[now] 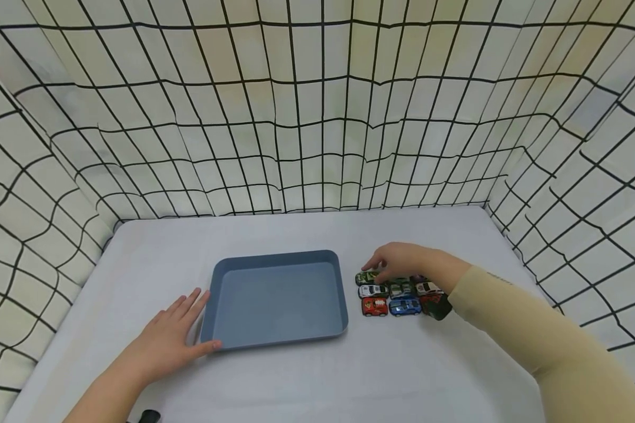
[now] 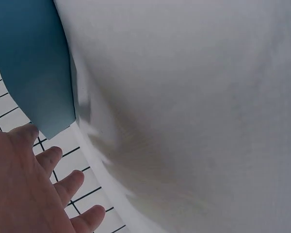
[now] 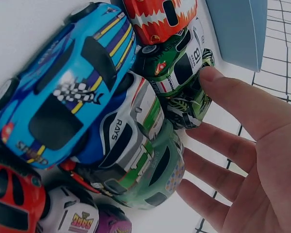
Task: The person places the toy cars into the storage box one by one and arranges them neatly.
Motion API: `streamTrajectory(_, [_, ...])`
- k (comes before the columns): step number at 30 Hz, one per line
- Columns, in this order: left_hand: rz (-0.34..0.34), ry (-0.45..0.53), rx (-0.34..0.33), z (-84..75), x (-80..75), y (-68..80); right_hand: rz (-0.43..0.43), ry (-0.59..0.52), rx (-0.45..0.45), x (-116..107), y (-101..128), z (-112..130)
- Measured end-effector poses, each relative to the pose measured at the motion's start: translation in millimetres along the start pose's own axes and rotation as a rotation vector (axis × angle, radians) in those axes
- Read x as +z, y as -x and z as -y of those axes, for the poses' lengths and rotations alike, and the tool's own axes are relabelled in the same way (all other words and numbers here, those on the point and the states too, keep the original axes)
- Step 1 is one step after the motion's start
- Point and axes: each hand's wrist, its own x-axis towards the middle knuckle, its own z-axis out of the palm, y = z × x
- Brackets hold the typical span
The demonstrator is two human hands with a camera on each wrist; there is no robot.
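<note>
The toy cars (image 1: 399,295) stand packed together in a small block on the white worktop (image 1: 307,382), just to the right of the blue tray (image 1: 276,299). Starting at the left, the left hand (image 1: 164,341) lies flat on the worktop with its fingers straight and spread, holding nothing; its thumb touches the tray's near left corner, and the fingers lie along the tray's left wall. The tray sits near the middle of the worktop, its long side running left to right. Further right comes the block of cars: a red car (image 1: 374,306) and a blue car (image 1: 405,306) in the near row, a white car (image 1: 373,290) behind the red one, and a green car (image 1: 367,276) at the far left corner. The right hand (image 1: 402,261) reaches over the far row, fingers relaxed and only slightly bent; in the right wrist view its thumb (image 3: 233,94) presses against the side of the green car (image 3: 186,92), while the other fingers hang apart from the cars, gripping nothing
</note>
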Motion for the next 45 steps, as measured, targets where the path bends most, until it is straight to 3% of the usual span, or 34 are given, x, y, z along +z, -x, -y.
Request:
streamTrajectory(29, [-0.003,0.017,0.008,1.3,0.5,1.5,-0.078,0.081,-0.026,12.3,-17.0,0.5])
streamTrajectory(34, [-0.008,0.012,0.010,1.8,1.1,1.0,-0.113,0.040,0.000,10.0,-16.7,0.2])
streamTrajectory(45, [0.000,0.035,0.010,-0.9,1.1,-0.9,-0.123,-0.117,-0.037,-0.4,-3.1,-3.8])
